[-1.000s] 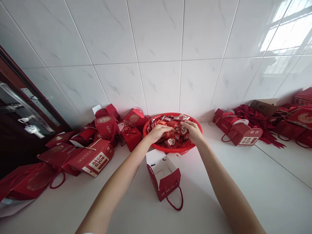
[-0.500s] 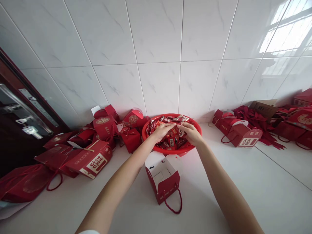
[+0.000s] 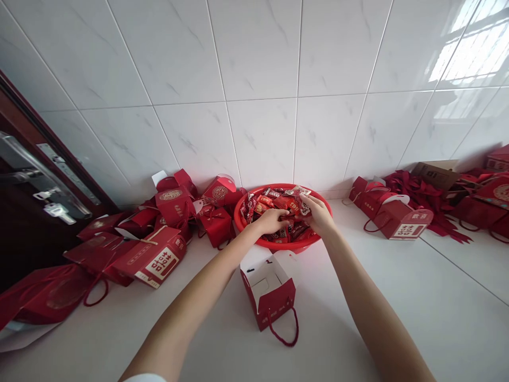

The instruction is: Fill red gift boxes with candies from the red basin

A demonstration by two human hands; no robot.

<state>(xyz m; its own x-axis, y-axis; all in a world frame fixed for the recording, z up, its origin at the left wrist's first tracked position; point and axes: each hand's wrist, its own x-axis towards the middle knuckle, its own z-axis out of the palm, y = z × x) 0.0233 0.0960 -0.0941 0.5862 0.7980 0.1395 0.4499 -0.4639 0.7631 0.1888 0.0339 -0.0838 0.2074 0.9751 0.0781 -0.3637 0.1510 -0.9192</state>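
Both of my hands are in a red plastic basin (image 3: 292,247) heaped with wrapped candies (image 3: 274,199) in red and orange wrappers. My left hand (image 3: 271,220) reaches in from the front left, its fingers curled down among the candies, and their tips are partly hidden. On the right side, my right hand (image 3: 319,215) closes its thumb and fingers on a wrapped candy at the top of the heap. In front of the basin stands a red gift box (image 3: 270,302), open at the top, with white inside and a dark red cord handle lying toward me.
Several red gift boxes (image 3: 159,260) are piled on the left of the white tabletop (image 3: 330,329). More boxes (image 3: 405,220) and dark red ribbons (image 3: 417,199) lie at right. A tiled wall (image 3: 262,138) rises behind; a door with keys (image 3: 59,212) stands at far left.
My hands have drawn apart from where they met above the candies. The left has sunk lower into the heap, and the right has shifted slightly right. The open box stays put.
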